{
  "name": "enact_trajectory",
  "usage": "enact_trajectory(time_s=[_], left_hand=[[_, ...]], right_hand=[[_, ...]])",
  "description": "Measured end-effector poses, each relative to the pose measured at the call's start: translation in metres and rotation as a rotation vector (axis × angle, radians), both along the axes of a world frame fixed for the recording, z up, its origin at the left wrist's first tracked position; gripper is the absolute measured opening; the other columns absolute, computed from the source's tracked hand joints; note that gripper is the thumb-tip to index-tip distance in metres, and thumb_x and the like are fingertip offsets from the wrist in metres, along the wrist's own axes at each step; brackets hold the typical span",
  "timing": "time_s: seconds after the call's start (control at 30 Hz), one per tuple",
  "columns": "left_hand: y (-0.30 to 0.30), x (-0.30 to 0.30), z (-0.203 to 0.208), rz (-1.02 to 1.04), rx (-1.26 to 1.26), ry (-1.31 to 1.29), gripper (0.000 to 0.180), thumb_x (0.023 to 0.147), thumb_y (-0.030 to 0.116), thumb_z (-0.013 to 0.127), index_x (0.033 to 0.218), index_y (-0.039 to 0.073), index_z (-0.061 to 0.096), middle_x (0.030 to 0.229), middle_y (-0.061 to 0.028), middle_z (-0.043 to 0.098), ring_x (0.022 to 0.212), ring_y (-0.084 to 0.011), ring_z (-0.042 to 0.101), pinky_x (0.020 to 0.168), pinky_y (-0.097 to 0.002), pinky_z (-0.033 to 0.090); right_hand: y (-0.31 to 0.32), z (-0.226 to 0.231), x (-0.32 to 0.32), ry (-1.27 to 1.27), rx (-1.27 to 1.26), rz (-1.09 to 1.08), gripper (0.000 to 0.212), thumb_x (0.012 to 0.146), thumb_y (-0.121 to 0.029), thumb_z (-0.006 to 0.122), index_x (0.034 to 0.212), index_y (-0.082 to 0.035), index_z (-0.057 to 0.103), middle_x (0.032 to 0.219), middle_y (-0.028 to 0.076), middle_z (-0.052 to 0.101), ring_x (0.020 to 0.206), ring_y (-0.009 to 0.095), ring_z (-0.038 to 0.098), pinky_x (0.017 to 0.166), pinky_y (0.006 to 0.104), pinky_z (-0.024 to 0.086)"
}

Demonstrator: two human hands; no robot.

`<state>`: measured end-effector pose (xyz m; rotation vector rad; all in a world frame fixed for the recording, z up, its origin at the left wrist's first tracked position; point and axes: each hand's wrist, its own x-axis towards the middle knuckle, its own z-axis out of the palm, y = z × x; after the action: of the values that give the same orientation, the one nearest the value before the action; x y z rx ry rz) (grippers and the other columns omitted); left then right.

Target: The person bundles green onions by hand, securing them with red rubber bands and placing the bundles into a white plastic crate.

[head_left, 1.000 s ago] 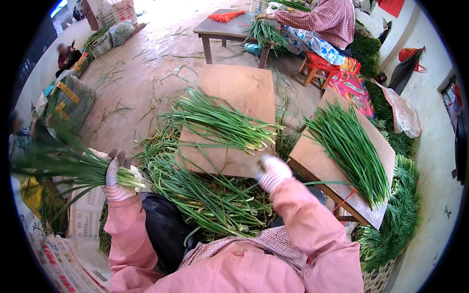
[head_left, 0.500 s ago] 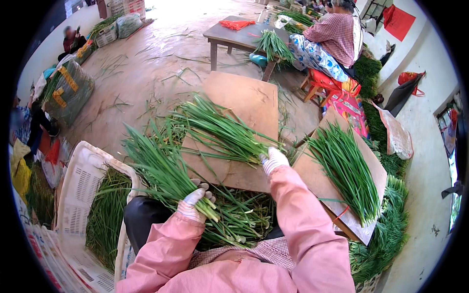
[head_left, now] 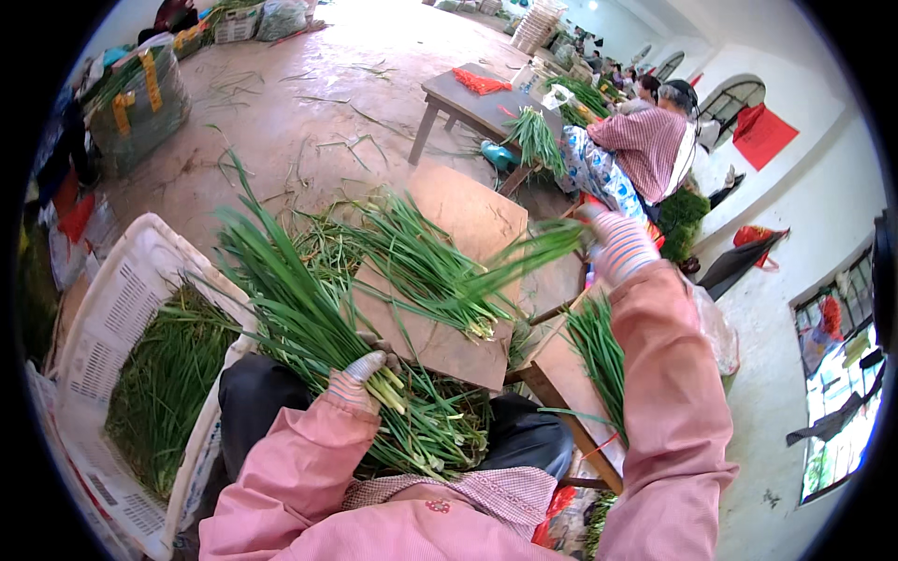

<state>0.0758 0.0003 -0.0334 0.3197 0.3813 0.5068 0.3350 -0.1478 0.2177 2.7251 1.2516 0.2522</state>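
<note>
My left hand (head_left: 358,376), in a pale glove with a striped cuff, is closed round the pale stem ends of a thick bunch of green chives (head_left: 295,313); the leaves fan out to the far left. Raised at the right, my right hand (head_left: 617,245) is blurred, with a few chive strands (head_left: 533,252) trailing from it to the left. Below them, a loose heap of chives (head_left: 426,257) lies on a brown board (head_left: 468,201), white stem ends toward me. More cut chives (head_left: 435,430) rest across my lap.
At my left stands a white plastic crate (head_left: 94,318) with chives inside. A second board at the right bears a chive bundle (head_left: 597,351), partly behind my right forearm. Farther off are a low table (head_left: 468,93) and a seated person (head_left: 650,140). Loose leaves litter the floor.
My right hand has lifted from the heap on the board and swung up and right, drawing some strands with it. The left hand keeps its bunch. The view has turned right.
</note>
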Motion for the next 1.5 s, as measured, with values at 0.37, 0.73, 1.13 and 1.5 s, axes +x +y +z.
enact_trajectory(time_s=[0.37,0.73,1.13,1.5], left_hand=[[0.031,-0.020,0.001,-0.048,-0.064,-0.148,0.031,0.077,0.003,0.067,0.103,0.016,0.056,0.103,-0.0090,0.061,0.082,-0.0228,0.063,0.078,-0.0433,0.053],[-0.032,-0.012,-0.008,-0.359,-0.305,-0.110,0.040,0.070,0.038,0.074,0.101,0.020,0.056,0.077,0.0046,0.059,0.058,-0.0118,0.053,0.061,-0.0355,0.045],[-0.036,-0.004,-0.002,-0.335,-0.217,0.113,0.030,0.076,0.011,0.070,0.103,0.010,0.055,0.073,-0.0038,0.059,0.064,-0.0192,0.060,0.062,-0.0400,0.054],[0.025,0.015,0.021,-0.131,0.114,-0.188,0.010,0.088,0.027,0.059,0.086,0.019,0.053,0.057,0.0068,0.033,0.048,-0.0081,0.031,0.050,-0.0252,0.031]], right_hand=[[0.038,0.075,0.003,-0.215,-0.081,0.089,0.021,0.079,-0.010,0.065,0.100,-0.008,0.064,0.086,0.015,0.064,0.078,0.030,0.061,0.074,0.0340,0.048],[0.032,0.025,-0.085,-0.295,0.915,0.433,0.020,0.079,-0.003,0.062,0.098,-0.008,0.064,0.083,0.011,0.064,0.072,0.023,0.063,0.067,0.0305,0.050],[-0.030,-0.210,-0.205,0.811,0.689,0.621,0.028,0.072,-0.011,0.068,0.099,-0.006,0.061,0.085,0.013,0.062,0.074,0.030,0.062,0.063,0.0355,0.050],[-0.043,-0.233,0.014,0.206,0.043,-0.391,0.036,0.080,-0.022,0.056,0.114,-0.015,0.053,0.111,0.015,0.056,0.100,0.032,0.056,0.085,0.0408,0.047]])
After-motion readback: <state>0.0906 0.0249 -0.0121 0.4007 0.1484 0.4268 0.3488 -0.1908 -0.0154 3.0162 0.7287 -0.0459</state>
